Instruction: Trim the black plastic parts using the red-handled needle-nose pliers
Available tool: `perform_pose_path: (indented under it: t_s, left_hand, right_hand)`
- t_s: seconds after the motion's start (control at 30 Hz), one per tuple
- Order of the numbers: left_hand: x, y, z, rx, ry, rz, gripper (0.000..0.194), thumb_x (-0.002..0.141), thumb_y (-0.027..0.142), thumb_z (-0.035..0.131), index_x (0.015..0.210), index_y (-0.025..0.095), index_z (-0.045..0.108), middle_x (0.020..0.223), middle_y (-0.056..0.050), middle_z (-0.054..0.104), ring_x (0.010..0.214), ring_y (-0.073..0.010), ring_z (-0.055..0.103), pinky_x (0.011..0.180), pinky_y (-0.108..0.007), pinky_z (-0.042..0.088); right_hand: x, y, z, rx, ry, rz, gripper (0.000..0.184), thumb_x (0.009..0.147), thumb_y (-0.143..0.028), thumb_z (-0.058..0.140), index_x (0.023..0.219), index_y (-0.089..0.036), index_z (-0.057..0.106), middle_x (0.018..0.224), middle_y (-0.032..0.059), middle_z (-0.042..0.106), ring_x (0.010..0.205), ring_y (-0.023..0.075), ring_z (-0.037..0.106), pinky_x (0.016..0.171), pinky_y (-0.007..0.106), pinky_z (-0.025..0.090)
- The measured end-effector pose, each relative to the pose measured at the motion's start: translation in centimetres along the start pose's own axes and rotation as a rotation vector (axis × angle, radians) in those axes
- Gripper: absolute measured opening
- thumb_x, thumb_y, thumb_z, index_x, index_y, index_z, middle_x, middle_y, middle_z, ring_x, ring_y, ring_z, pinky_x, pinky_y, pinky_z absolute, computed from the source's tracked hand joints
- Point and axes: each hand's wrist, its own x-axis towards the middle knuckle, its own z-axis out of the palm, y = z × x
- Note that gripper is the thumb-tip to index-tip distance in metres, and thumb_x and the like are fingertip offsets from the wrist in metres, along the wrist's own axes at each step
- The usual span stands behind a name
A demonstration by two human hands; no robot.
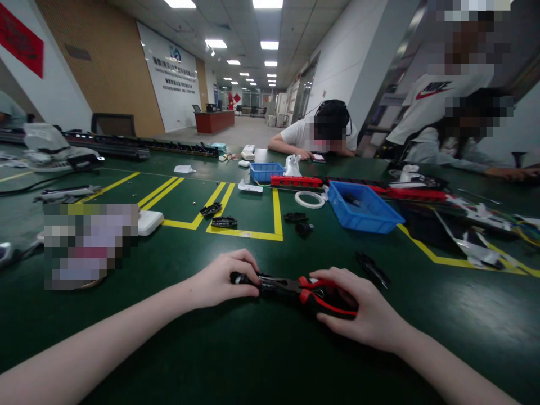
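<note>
My right hand is closed around the red and black handles of a pair of pliers that lies low over the green table. The pliers' jaws point left to a small black plastic part. My left hand is closed on that part, fingers curled over it, holding it down on the table. Both forearms reach in from the bottom edge.
Loose black parts lie inside yellow floor-tape boxes ahead, and another sits right of my right hand. Two blue bins, red strips, a white tape ring and a white box stand farther off. Other people sit at the far side.
</note>
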Motion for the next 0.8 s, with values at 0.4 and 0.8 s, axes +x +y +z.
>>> perform_pose_path:
  t_s: [0.4, 0.8]
  left_hand:
    - [-0.14, -0.07, -0.2, 0.031, -0.038, 0.002, 0.01, 0.086, 0.027, 0.071, 0.095, 0.023, 0.073, 0.115, -0.003, 0.056, 0.108, -0.02, 0.056, 0.094, -0.037, 0.047]
    - [-0.25, -0.29, -0.05, 0.062, 0.03, 0.044, 0.012, 0.086, 0.03, 0.072, 0.092, 0.02, 0.074, 0.11, -0.004, 0.058, 0.103, -0.0195, 0.057, 0.09, -0.035, 0.047]
  right_hand:
    - [0.07, 0.1, 0.04, -0.043, -0.002, -0.092, 0.058, 0.076, -0.036, 0.072, 0.13, -0.026, 0.055, 0.111, 0.0076, 0.065, 0.083, 0.0189, 0.064, 0.069, 0.032, 0.053]
    - [0.02, 0.0, 0.47, -0.227, -0.029, -0.108, 0.066, 0.086, -0.041, 0.061, 0.147, -0.026, 0.039, 0.137, 0.0129, 0.053, 0.123, 0.0297, 0.053, 0.102, 0.049, 0.048]
